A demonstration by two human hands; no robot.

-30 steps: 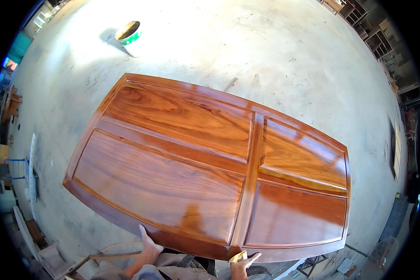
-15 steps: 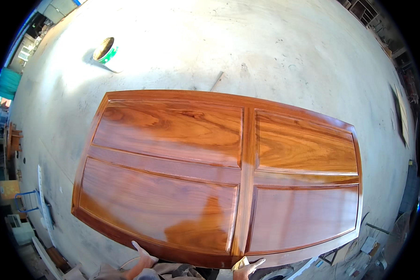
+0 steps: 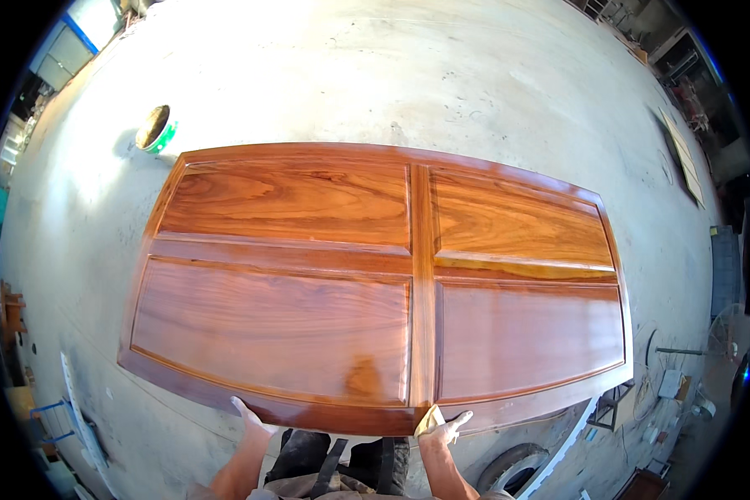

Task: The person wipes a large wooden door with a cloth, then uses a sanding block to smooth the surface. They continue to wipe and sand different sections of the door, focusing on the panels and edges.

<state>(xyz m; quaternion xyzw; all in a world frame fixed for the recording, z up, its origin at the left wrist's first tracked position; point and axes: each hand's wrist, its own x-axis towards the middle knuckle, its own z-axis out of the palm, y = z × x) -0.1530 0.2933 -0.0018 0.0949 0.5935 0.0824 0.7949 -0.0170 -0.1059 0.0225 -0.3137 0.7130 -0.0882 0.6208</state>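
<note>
Dark clothing (image 3: 304, 458) and straps show at the lower edge, between two bare forearms. The hands are apart, both gripping the near edge of a large wooden door (image 3: 379, 271). The left hand (image 3: 255, 417) holds that edge toward the door's left corner, its thumb pointing outward over the top and its other fingers mostly out of sight beneath. The right hand (image 3: 444, 428) holds it just right of the middle, thumb pointing right, with a folded yellowish pad (image 3: 429, 420) caught between the hand and the edge; whether this is cloth or paper is hard to tell.

The door lies broadside in front of the person, glossy reddish brown, with four inset panels split by a cross of rails. Pale reflections veil the two near panels, while the far two show strong grain. What props its far side is hidden.

Right of the legs, a tire (image 3: 525, 454) lies on the concrete floor (image 3: 375, 79) beside a long white strip (image 3: 558, 450). Farther right stands a wire-caged fan (image 3: 727, 329). Beyond the door's far left corner sits a green and white bucket (image 3: 157, 129); a pale flat board (image 3: 683, 158) lies far right.
</note>
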